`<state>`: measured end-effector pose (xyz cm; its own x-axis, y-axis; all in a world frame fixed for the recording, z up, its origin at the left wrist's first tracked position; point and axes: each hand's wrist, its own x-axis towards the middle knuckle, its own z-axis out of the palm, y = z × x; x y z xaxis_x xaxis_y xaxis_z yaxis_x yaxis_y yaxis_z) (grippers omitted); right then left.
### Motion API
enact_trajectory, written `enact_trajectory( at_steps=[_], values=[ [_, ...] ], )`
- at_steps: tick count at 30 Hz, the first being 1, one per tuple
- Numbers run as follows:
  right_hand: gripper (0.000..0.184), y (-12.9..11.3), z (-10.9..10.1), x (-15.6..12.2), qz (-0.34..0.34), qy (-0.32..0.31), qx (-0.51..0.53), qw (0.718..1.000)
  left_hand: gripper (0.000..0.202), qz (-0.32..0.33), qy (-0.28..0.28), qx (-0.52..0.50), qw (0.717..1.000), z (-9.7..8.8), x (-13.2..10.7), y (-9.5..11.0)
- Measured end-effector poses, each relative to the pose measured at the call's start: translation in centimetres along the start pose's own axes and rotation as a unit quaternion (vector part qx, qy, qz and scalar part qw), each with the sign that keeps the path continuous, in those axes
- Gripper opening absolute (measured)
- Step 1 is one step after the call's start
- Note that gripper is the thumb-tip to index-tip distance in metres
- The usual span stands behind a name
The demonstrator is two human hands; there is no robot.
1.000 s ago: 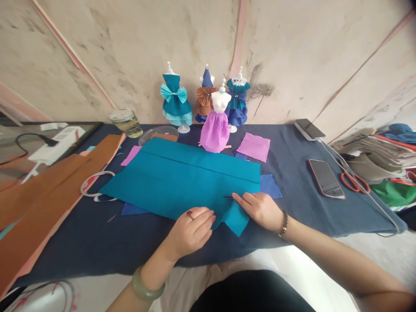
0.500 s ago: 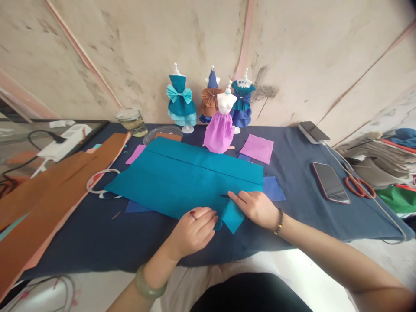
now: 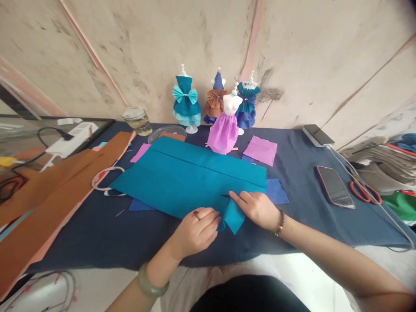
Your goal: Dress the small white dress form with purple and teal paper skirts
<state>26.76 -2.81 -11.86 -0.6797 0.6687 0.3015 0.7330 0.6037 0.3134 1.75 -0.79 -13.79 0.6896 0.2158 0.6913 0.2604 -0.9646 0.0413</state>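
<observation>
A large teal cloth (image 3: 182,173) lies spread over the table, with a dark straight line running along its far part. Near its front edge my left hand (image 3: 199,232) is closed, its fingers pinching the cloth's edge. My right hand (image 3: 258,210) grips the same cloth a little farther right, thumb and index finger pressed together. Between both hands a loose flap of cloth (image 3: 234,216) hangs, folded, with a corner pointing toward me. A short dark sliver, like a slit, shows at my right index fingertip; what it is I cannot make out for certain.
Dress forms (image 3: 225,130) in small dresses stand by the wall. Brown cloth strips (image 3: 81,190) and a white power strip (image 3: 73,138) are left. A jar (image 3: 137,121) sits behind. Rightward lie a phone (image 3: 335,186), orange-handled scissors (image 3: 365,193) and a cable. Purple cloth (image 3: 260,150) lies behind.
The whole view has shifted slightly, so things appear a little farther right. Both hands keep their hold on the teal cloth, and the flap between them is bent slightly differently.
</observation>
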Motion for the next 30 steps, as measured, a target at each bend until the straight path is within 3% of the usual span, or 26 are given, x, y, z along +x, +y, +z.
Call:
enact_trajectory(
  at_steps=[12, 30],
  values=[
    [0.039, -0.4, 0.6, 1.4, -0.013, -0.006, 0.006, 1.0, 0.018, -0.012, 0.01, -0.007, 1.0, -0.2, 0.3, 0.2],
    [0.039, -0.4, 1.1, 0.0, 0.014, -0.016, 0.035, 0.999, 0.021, -0.004, 0.01, 0.001, 1.0, 0.0, 0.0, 0.1]
  ],
)
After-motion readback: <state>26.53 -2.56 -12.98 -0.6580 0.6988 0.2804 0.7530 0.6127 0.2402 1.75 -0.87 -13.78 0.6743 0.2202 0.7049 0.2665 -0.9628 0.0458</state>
